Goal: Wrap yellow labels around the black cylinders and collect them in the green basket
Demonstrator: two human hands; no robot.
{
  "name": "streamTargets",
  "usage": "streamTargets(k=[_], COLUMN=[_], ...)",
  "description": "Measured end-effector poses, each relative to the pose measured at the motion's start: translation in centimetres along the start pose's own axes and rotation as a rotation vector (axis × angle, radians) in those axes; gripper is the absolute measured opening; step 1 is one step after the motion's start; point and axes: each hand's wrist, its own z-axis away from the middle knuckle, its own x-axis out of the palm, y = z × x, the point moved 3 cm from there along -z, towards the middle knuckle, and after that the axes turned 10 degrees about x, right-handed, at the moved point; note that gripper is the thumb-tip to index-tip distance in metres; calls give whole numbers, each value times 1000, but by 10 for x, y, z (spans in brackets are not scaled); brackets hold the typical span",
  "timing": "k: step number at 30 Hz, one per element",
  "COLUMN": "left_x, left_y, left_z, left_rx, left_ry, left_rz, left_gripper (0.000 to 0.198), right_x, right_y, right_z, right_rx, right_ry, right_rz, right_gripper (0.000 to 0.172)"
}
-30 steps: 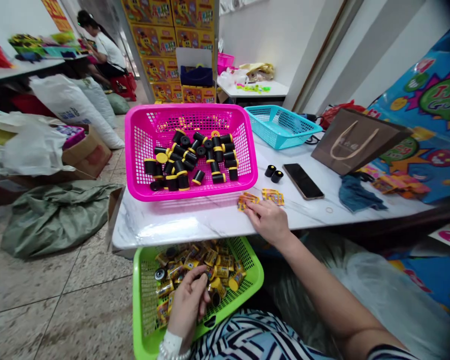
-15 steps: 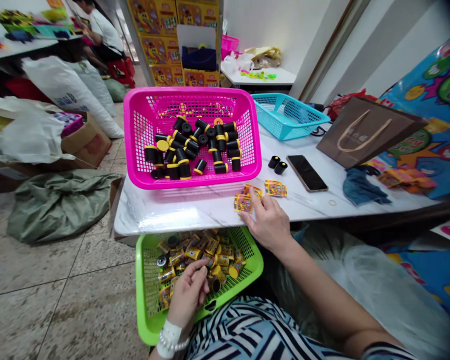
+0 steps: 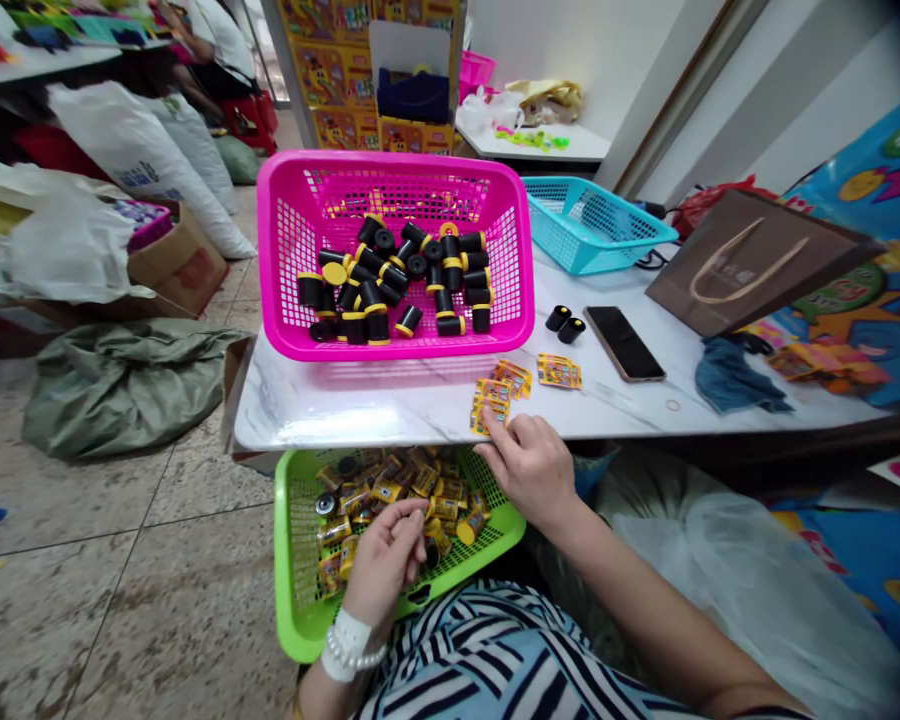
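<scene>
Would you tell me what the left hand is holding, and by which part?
The left hand pinches something above the green basket; fingers hide it, so neither can be told.

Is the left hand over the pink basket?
No, the left hand is over the green basket, which sits below the table's edge.

Printed wrappers glossy, perhaps foil — pink basket moulded plastic — tabletop smooth and polished, like marble

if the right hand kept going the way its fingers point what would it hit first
The yellow printed packets right at the fingertips of the right hand, which may already be touching them, though depth is hard to judge. Beyond them lies the pink plastic basket.
</scene>
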Motion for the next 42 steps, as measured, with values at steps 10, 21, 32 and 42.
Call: streamTargets(k=[10,21,32,42], left_x=[66,8,-8,-15], left_y=[27,18,21,17], left_z=[-29,-14,30,24], left_rx=[179,262,329,474], left_ry=[-83,-273,163,283], left_rz=[121,-317,-138,-337], left_gripper=[46,24,35,15], right_x=[6,6,40,24], right_y=[-7,-28,-62,-80], right_z=[33,50,59,58], right_rx=[-183,248,536,189], right_ry=[142,-666,-471,-272], right_rz=[-120,-961,-1065,-934], right_gripper=[32,27,42,31])
